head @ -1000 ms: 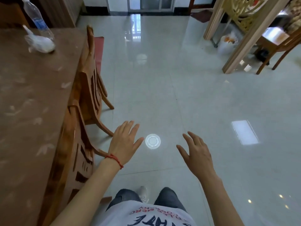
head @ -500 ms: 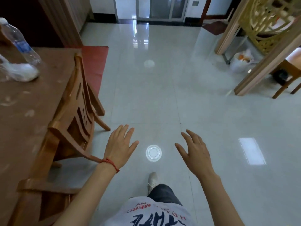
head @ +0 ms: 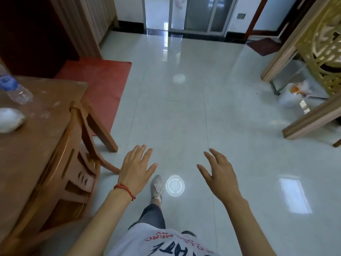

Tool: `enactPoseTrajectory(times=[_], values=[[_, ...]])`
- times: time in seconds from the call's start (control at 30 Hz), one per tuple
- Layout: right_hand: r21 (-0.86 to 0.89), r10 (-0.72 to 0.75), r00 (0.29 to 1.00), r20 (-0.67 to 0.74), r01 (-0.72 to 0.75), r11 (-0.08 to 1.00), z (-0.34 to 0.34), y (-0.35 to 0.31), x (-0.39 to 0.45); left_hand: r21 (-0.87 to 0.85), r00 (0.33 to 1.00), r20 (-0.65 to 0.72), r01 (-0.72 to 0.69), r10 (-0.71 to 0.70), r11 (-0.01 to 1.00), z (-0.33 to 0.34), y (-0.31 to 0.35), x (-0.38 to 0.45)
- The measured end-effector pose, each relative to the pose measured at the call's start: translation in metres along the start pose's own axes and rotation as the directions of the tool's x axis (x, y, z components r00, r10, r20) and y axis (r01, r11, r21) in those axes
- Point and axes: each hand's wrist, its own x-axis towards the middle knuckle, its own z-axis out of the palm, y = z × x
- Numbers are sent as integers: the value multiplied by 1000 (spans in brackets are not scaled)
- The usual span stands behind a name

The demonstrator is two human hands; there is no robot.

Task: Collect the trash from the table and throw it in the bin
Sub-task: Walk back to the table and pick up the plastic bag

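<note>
A clear plastic bottle (head: pixel 13 88) with a blue label lies on the brown table (head: pixel 33 137) at the far left. A crumpled white bag (head: pixel 9 120) rests on the table just below it. The bin (head: pixel 293 94), lined with a white bag holding orange scraps, stands on the floor at the far right. My left hand (head: pixel 137 168) hovers over the floor beside the table, fingers spread and empty. My right hand (head: pixel 220 174) hangs to its right, also open and empty. Both hands are well apart from the trash and from the bin.
A wooden chair (head: pixel 79 163) is tucked against the table's right edge. A red mat (head: pixel 99 84) lies on the floor beyond it. A carved wooden partition (head: pixel 317 52) stands at the right above the bin. Glossy tiled floor (head: pixel 184 117) stretches ahead to glass doors.
The view has moved forward along the table; the bottle and white bag now sit at the left edge and the bin appears closer. Both hands stay open and empty.
</note>
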Motion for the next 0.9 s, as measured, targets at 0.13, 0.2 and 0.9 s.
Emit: enactPoseTrajectory(times=[0.13, 0.2, 0.9], values=[[-6, -2, 1000, -11, 2, 1000, 3, -12, 82, 5, 1000, -1, -3, 3, 1000, -12, -22, 83], [0, -5, 1000, -6, 5, 1000, 1, -21, 123, 13, 1000, -1, 2, -2, 1000, -22, -32, 122], [10, -267, 958, 100, 268, 963, -4, -89, 442, -40, 960, -119, 251, -254, 967, -79, -110, 347]])
